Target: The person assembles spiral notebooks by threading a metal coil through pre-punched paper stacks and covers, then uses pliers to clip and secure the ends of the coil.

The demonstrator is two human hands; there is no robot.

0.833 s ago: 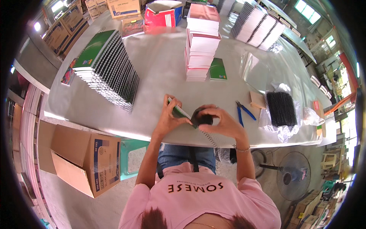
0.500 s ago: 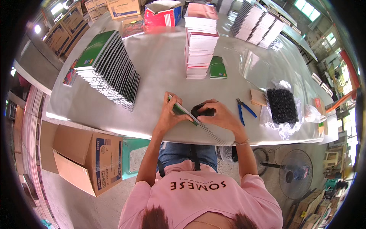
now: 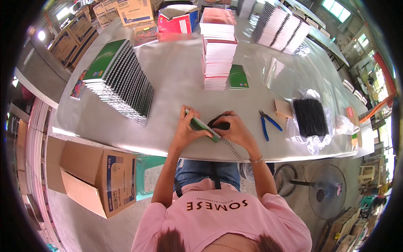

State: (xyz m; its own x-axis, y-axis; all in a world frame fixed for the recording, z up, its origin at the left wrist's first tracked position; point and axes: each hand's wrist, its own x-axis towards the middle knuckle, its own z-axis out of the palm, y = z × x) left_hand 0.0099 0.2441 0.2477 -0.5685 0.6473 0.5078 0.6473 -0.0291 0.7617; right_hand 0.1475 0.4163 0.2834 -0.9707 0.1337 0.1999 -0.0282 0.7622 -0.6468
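Note:
Near the table's front edge, my left hand (image 3: 188, 129) grips a green-covered notebook (image 3: 197, 123), tilted, with its thumb on the near side. A wire spiral coil (image 3: 228, 145) runs along the notebook's right edge, and its loose tail hangs toward the table edge by my right wrist. My right hand (image 3: 236, 130) is closed around a black, soft-looking piece (image 3: 224, 125) held against the coil; its exact kind is hidden by the fingers. To the right, blue-handled cutting pliers (image 3: 268, 124) lie on the table, their handles spread.
A tall stack of green spiral notebooks (image 3: 121, 80) stands left. Unbound books (image 3: 218, 50) rise at centre back, beside a flat green notebook (image 3: 238, 77). Black coils (image 3: 310, 117) lie on plastic at right. An open carton (image 3: 100, 180) and a fan (image 3: 323, 191) stand below the table.
The view has shifted slightly. Both hands stay at the notebook; my right hand and the black piece have shifted slightly along the coil.

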